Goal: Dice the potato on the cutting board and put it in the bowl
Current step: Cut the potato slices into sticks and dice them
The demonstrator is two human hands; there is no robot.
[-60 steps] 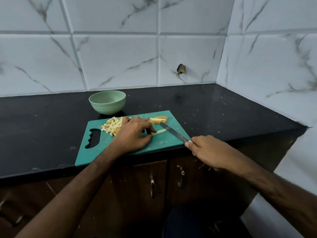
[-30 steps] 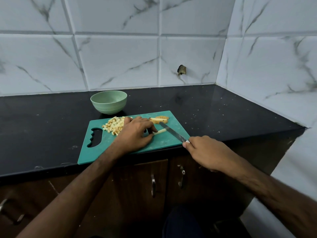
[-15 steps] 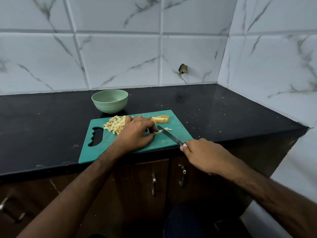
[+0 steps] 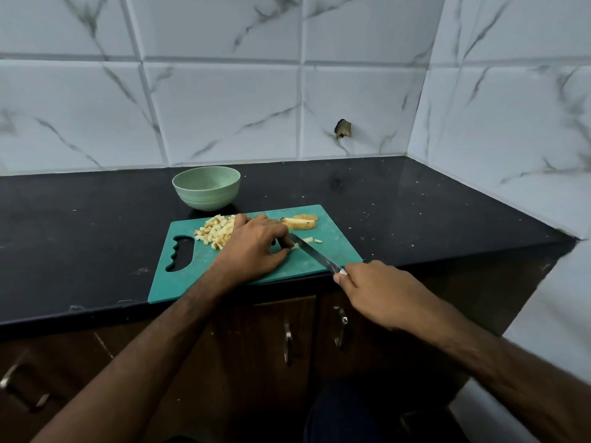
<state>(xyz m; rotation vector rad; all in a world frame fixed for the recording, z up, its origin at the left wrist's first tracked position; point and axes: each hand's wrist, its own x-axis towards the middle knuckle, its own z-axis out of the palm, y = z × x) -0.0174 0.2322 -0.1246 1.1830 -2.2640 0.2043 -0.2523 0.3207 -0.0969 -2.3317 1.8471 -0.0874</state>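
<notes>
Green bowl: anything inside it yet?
The visible inner wall of the green bowl shows no potato; its bottom is hidden by the near rim. The diced pieces sit on the cutting board, partly covered by the left hand.

surface: black countertop | on it: green bowl, teal cutting board at front edge

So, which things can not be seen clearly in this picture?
Head view only:
- Knife handle: wrapped by the right hand.
- Potato strip: mostly under the left hand.
- Dice pile: right part behind that hand.
- Bowl bottom: hidden by its near wall.
</notes>
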